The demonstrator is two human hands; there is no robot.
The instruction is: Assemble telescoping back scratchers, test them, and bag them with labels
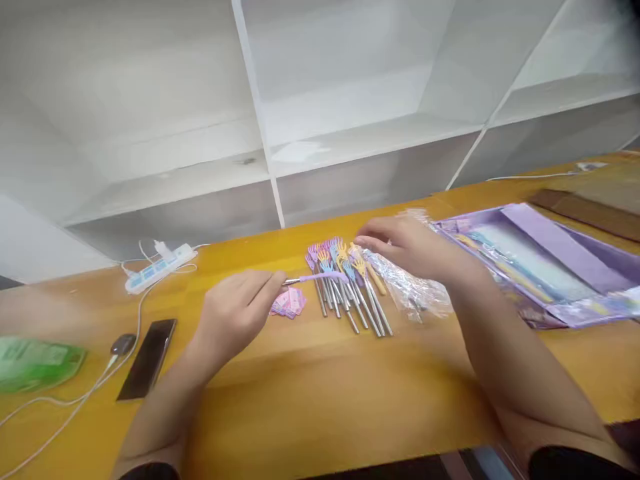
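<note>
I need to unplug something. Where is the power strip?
In the head view the power strip lies at the table's far left edge, beyond the phone and left of the left hand.

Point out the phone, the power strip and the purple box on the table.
phone (147, 359): head view, middle of its dark screen.
power strip (161, 267): head view, middle of its white top face.
purple box (537, 257): head view, on the raised purple flap along its inside.

both forearms reach forward; left hand (235, 313) curls in a pinching grip, right hand (407, 247) hovers palm-down, fingers loosely spread.
</note>
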